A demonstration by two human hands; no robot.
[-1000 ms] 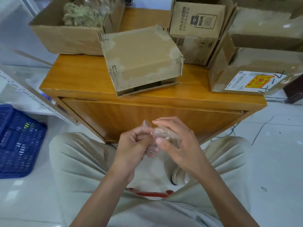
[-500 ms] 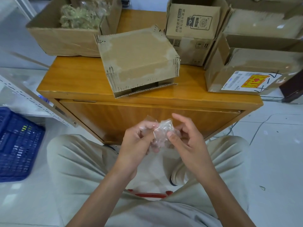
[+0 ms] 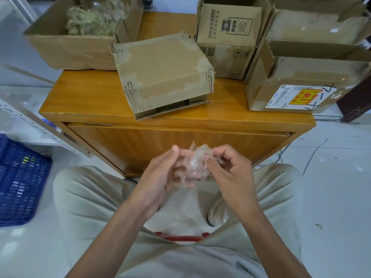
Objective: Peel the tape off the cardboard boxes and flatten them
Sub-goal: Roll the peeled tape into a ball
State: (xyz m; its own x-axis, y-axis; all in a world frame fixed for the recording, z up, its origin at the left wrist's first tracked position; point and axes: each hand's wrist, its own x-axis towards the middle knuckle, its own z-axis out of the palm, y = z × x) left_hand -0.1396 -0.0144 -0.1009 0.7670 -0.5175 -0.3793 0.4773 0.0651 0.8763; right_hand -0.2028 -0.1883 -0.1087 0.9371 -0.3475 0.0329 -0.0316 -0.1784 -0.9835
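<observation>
A crumpled wad of clear tape (image 3: 197, 163) is held between both hands over my lap, in front of the wooden cabinet (image 3: 84, 101). My left hand (image 3: 160, 173) cups it from the left with fingers curled under it. My right hand (image 3: 226, 167) pinches its right side with thumb and fingers. On the cabinet top lies a square cardboard box (image 3: 162, 73) with pale strips where tape came off, tilted toward me, its bottom flaps showing at the front edge.
An open box of balled tape (image 3: 60, 47) stands at the back left. Open boxes (image 3: 228, 31) and a labelled box (image 3: 297, 93) fill the right. A blue crate (image 3: 20, 181) sits on the floor at left. Cables (image 3: 313, 157) run along the floor at right.
Both hands keep kneading the tape wad; the right hand's fingers have spread off the top and now pinch its right side. The view shifted slightly.
</observation>
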